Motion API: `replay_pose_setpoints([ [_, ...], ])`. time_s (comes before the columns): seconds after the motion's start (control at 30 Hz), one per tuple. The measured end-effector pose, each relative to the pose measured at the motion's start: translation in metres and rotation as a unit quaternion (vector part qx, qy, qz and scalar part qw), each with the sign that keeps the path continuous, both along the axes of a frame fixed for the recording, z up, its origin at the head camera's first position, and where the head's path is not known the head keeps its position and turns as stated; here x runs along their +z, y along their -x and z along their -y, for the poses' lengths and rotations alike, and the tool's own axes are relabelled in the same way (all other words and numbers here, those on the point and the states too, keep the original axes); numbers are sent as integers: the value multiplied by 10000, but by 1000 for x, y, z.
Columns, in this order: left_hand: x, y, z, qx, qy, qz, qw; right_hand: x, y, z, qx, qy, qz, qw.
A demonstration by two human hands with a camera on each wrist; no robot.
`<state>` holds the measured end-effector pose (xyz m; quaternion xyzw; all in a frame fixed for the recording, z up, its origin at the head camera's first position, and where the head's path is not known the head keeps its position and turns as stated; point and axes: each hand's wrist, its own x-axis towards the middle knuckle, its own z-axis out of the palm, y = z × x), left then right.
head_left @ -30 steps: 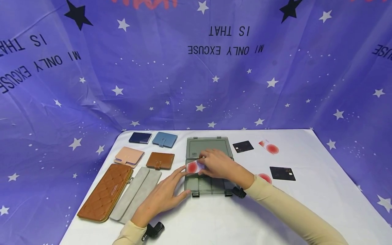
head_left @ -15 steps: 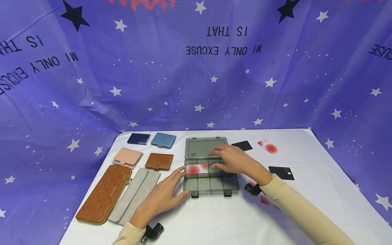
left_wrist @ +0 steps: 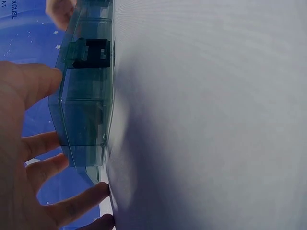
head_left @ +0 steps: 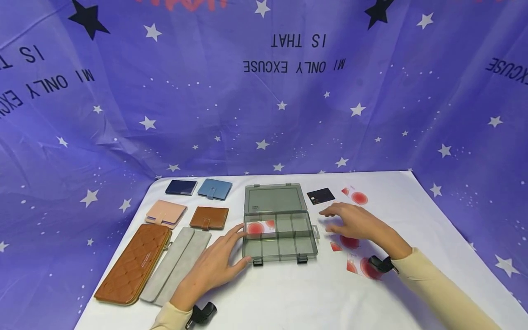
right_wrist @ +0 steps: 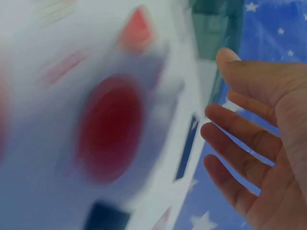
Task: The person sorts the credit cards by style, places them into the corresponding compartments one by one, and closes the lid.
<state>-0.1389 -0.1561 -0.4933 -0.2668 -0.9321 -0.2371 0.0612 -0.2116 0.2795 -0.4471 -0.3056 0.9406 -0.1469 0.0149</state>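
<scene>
A translucent grey-green compartment box lies with its lid folded back. In its back row, at the left, is a white card with red circles; whether it lies flat or leans is unclear. My left hand rests at the box's left side, fingers spread, fingertips touching its edge. Loosely extended over the table right of the box, my right hand holds nothing. Beneath it are a red-circled card, partly covered, and another near the wrist. The right wrist view shows one red-circled card, blurred.
Behind the right hand lie a black card and a red-and-white card. At left are navy, blue, pink and brown card holders, a quilted brown wallet and a grey wallet.
My right hand has let go of the red-circled card, which stays in the box, and has moved right over the cards on the table. The left hand keeps its place at the box.
</scene>
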Motion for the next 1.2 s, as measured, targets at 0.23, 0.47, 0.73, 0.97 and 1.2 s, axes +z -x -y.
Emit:
replay_pose_setpoints([
  [0.23,-1,-1,1,63,-23,62,10000,-15,-17,-38,-190,-64,140,9997],
  [0.47,0,-1,0,58,-40,33,10000,-19,-23,-58,17,-14,316,9995],
  [0.73,-1,4,1,-131,-63,-29,9999,-22,-18,-65,433,234,425,9979],
  [0.97,0,8,1,-209,-26,28,9998,-21,-16,-66,363,220,615,9972],
  [1.2,2,10,3,-356,53,-151,9992,-24,-19,-66,297,293,629,9971],
])
